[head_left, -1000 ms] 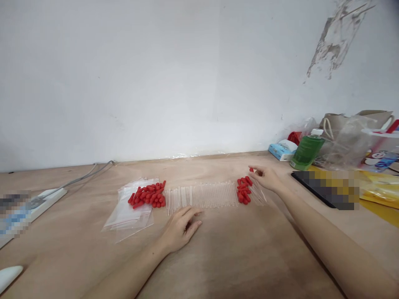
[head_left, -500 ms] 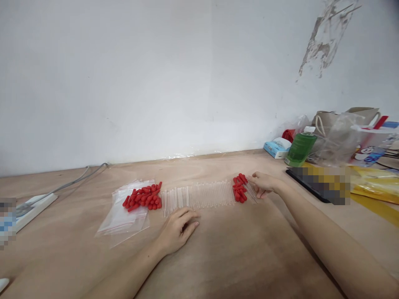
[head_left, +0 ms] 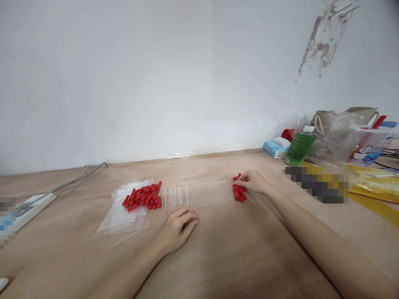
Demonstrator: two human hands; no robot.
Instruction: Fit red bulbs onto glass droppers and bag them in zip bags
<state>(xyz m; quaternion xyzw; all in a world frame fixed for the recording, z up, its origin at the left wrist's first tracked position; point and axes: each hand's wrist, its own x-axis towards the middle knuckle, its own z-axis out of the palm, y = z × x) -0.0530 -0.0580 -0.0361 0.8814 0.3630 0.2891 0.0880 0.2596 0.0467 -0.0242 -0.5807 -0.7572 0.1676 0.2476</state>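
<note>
My left hand point(head_left: 181, 226) rests on the table with loosely bent fingers, thumb apart, and nothing visible in it. Just beyond its knuckles lies a row of clear thin tubes point(head_left: 212, 194). My right hand point(head_left: 251, 182) is over the small pile of red rubber bulbs point(head_left: 239, 196) at the row's right end. Its thumb and fingertips come together among the bulbs; what they pinch is hidden. Several slim clear tubes point(head_left: 254, 198) show partly under that hand. A larger heap of red rubber bulbs point(head_left: 143, 197) sits at the row's left end.
Under the larger heap are clear zip bags point(head_left: 121, 220). A power strip point(head_left: 37, 209) with a grey cable lies at left. Back right stand a tissue pack point(head_left: 276, 148), a green bottle point(head_left: 301, 147) and plastic bags point(head_left: 330, 141). Yellow packaging point(head_left: 370, 182) is at far right.
My right hand has moved left, from the slim tubes onto the small pile of red rubber bulbs, and its fingers have come together. My left hand has stayed in place.
</note>
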